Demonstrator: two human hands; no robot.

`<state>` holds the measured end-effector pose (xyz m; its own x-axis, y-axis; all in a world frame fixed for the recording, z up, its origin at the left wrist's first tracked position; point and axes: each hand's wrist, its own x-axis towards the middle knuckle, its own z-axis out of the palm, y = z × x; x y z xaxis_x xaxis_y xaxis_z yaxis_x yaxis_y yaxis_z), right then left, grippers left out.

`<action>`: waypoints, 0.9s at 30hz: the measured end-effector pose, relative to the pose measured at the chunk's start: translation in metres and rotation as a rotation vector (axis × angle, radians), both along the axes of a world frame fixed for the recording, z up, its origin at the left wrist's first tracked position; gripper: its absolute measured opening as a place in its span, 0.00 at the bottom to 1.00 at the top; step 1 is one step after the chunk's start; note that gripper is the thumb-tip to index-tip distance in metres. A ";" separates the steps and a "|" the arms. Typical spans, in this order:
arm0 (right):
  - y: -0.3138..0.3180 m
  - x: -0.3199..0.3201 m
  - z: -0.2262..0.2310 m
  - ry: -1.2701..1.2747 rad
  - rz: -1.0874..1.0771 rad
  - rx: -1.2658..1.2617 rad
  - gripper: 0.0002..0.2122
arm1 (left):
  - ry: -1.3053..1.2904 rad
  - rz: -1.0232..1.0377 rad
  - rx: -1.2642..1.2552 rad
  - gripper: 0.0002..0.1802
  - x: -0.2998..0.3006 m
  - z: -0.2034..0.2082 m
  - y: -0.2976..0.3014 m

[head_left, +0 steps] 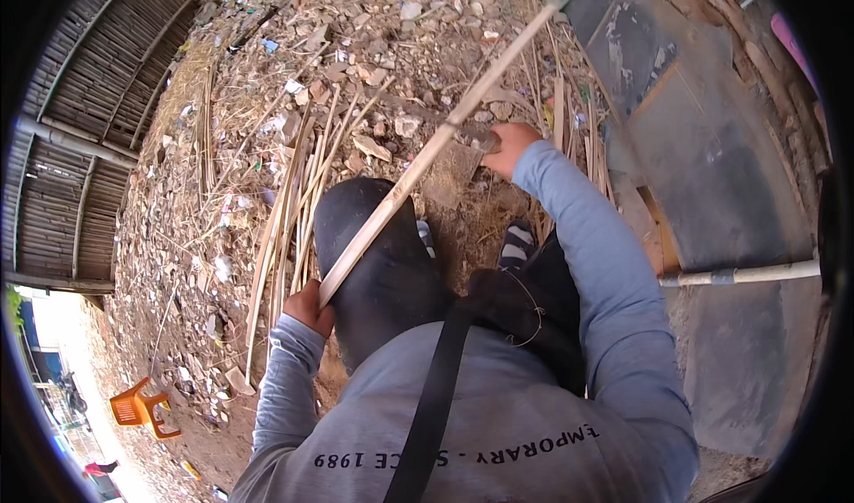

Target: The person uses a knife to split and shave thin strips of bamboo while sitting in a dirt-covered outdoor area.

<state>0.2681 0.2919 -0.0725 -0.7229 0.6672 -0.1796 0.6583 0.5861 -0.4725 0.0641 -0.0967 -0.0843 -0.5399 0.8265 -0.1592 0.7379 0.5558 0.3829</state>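
A long pale strip of split bamboo (389, 205) slants across my right-angled left knee, running from lower left to upper right. Its lower end is in my left hand (309, 309), whose fingers are closed round it. My right hand (513, 149) grips the handle of a dark knife (480, 138) beyond my knees. The blade reaches left and meets the bamboo strip around its middle; I cannot tell how deep it sits, and the far part of the blade blends into the ground.
Several loose bamboo strips (289, 214) lie beside my left leg, with more strips (560, 116) beyond my right hand. Stony, littered ground (240, 85) spreads ahead. Dark sheets (712, 174) and a pole (756, 273) lie at right. An orange chair (133, 408) stands lower left, below a bamboo wall (76, 85).
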 end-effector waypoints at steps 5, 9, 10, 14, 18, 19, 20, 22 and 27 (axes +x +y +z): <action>0.027 0.002 -0.031 -0.083 -0.126 -0.037 0.19 | 0.062 -0.026 0.058 0.10 0.004 -0.001 0.011; 0.004 -0.005 -0.010 0.020 -0.064 0.013 0.16 | 0.035 -0.004 0.044 0.11 0.000 -0.004 0.002; -0.004 -0.008 0.000 0.019 -0.070 0.003 0.16 | 0.034 -0.010 0.034 0.11 0.001 -0.004 0.002; 0.006 -0.005 -0.017 -0.066 0.046 -0.019 0.15 | 0.054 -0.004 0.064 0.11 0.003 -0.002 0.011; 0.020 0.003 -0.026 -0.099 -0.077 0.111 0.15 | 0.077 0.005 -0.044 0.12 0.001 0.008 0.014; 0.006 -0.002 -0.004 -0.082 -0.042 0.050 0.15 | 0.059 0.016 -0.110 0.12 0.000 0.006 0.011; -0.005 -0.005 0.005 -0.067 -0.016 -0.023 0.15 | 0.061 0.016 -0.122 0.12 0.000 0.006 0.009; -0.010 -0.008 0.002 -0.053 0.043 0.059 0.19 | 0.041 0.037 -0.014 0.13 0.004 0.001 0.004; 0.057 0.025 -0.054 0.024 -0.237 -0.020 0.19 | 0.129 -0.021 -0.052 0.13 0.000 0.009 0.016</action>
